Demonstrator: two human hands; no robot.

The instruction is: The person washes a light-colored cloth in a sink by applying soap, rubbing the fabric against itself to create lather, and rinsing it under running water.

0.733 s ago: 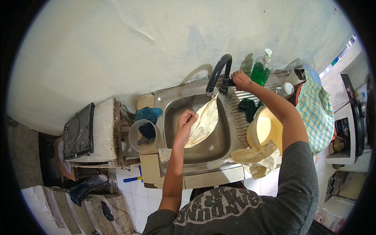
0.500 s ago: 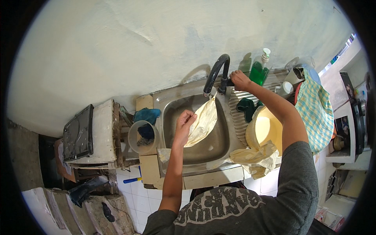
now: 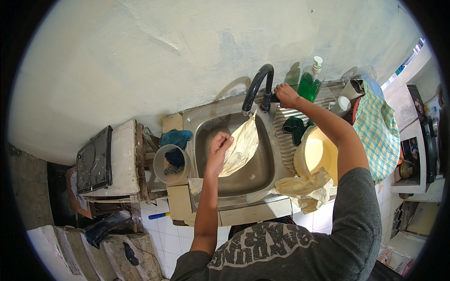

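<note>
My left hand (image 3: 220, 146) pinches a thin, creased cream plastic bag (image 3: 241, 143) over the steel sink (image 3: 262, 173). The bag's narrow top reaches up beneath the spout of the black curved faucet (image 3: 258, 82); whether water runs cannot be made out. My right hand (image 3: 288, 96) is closed on the faucet's lever (image 3: 274, 97), beside a green soap pump bottle (image 3: 308, 86). A second crumpled cream bag (image 3: 311, 192) lies over the sink's front right edge, against a pale yellow basin (image 3: 323, 150).
Left of the sink stand a translucent container (image 3: 161, 171) with scouring pads, a blue cloth (image 3: 176, 137) and a worn cabinet (image 3: 122, 164). Dark green sponges (image 3: 294, 126), a white cup (image 3: 342, 105) and a checked cloth (image 3: 375, 136) are on the drainboard's side. Steps (image 3: 112, 253) descend lower left.
The view has shifted very slightly. Both hands keep their grips, and the bag stays under the spout with little visible change.
</note>
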